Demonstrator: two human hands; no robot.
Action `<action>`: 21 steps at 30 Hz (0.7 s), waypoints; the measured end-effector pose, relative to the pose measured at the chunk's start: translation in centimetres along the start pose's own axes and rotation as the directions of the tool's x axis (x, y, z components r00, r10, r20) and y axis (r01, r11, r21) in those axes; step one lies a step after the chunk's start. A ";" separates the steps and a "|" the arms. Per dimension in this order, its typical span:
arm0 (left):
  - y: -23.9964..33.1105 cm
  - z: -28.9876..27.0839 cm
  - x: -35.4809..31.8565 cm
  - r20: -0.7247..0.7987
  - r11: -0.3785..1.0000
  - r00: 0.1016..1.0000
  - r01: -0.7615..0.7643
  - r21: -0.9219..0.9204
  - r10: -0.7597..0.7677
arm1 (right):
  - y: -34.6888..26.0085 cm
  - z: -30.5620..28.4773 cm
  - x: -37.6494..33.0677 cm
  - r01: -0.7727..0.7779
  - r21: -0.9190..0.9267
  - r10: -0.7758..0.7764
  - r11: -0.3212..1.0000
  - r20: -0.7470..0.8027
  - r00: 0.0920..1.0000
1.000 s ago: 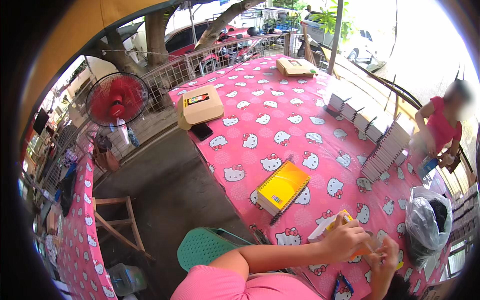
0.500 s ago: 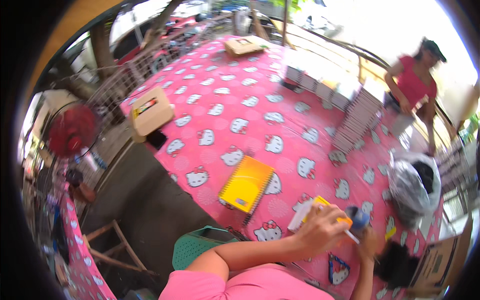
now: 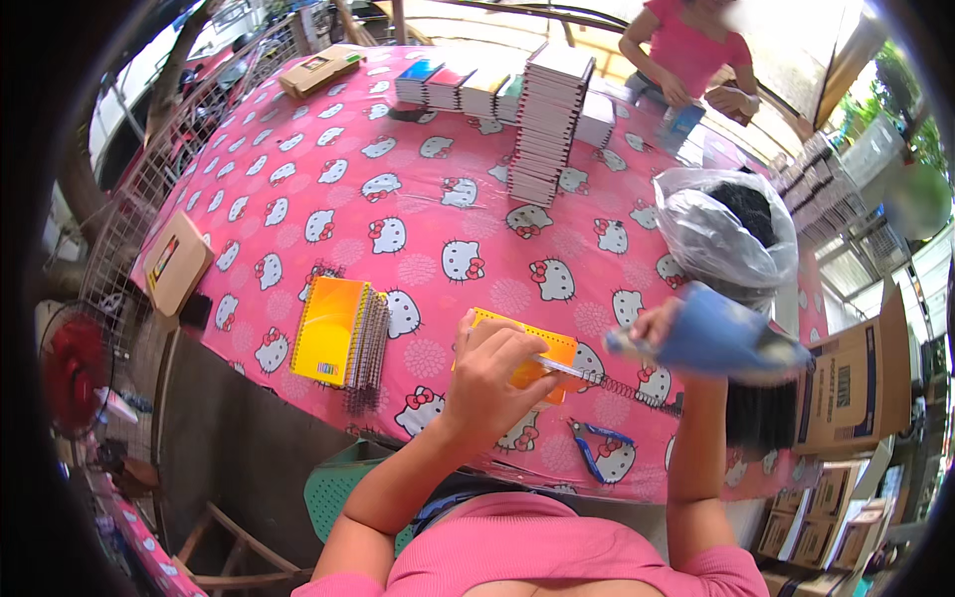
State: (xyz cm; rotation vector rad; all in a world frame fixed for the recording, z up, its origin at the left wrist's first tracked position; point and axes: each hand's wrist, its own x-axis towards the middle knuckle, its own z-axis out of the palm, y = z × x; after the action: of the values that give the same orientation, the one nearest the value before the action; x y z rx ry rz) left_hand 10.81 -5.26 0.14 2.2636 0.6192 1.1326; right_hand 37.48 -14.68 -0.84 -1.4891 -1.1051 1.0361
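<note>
My left hand [image 3: 494,383] presses on a small notebook [image 3: 542,348] with a yellow-orange cover and a row of punched holes, fingers on top and thumb along its near edge. A dark wire-like spiral coil [image 3: 632,389] runs from that edge out to the right. Closed around a blurred blue hand-held tool [image 3: 726,336], my right hand [image 3: 657,326] is raised just right of the notebook. Its exact kind is smeared by motion. Blue-handled pliers [image 3: 600,448] lie spread on the tablecloth near me. To the left sits a stack of yellow spiral notebooks [image 3: 333,333].
A tall stack of notebooks [image 3: 547,129] stands across the pink table, beside shorter stacks [image 3: 463,90]. A plastic bag with black contents [image 3: 721,234] and an open carton [image 3: 846,383] are at right. Opposite, a person in pink [image 3: 691,50] handles something blue.
The view has swung to the right, so table items sit further left. My hands have moved apart; the right now lifts the blue tool, and the coil shows beyond the notebook.
</note>
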 end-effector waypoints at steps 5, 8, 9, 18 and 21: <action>-0.1 -0.3 -0.1 0.011 0.998 0.998 0.064 -0.029 -0.064 | -1.7 1.6 1.4 0.090 -0.050 -0.088 0.995 0.034 0.996; -0.3 -0.5 0.1 0.036 0.999 0.999 0.028 0.023 -0.029 | -2.8 2.4 1.5 0.110 0.030 -0.111 0.994 0.047 0.993; -0.3 -0.7 0.2 0.046 0.999 0.999 0.009 0.049 -0.011 | -3.3 3.0 2.0 0.195 -0.155 -0.188 0.968 0.059 0.980; -3.7 -1.1 -2.2 -0.031 0.822 0.950 0.253 -0.510 -0.311 | -3.9 4.8 4.1 0.204 -0.288 -0.192 0.936 0.070 0.979; -4.3 -1.8 -2.7 0.003 0.618 0.913 0.279 -0.735 -0.408 | -3.7 5.9 3.9 0.325 -0.006 -0.314 0.946 0.238 0.919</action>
State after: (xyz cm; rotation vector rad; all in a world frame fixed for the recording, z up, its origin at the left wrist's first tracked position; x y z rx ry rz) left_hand 7.18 -3.20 -3.28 1.3026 0.5114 1.1085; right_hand 32.14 -9.27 1.59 -1.1873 -1.4932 0.9745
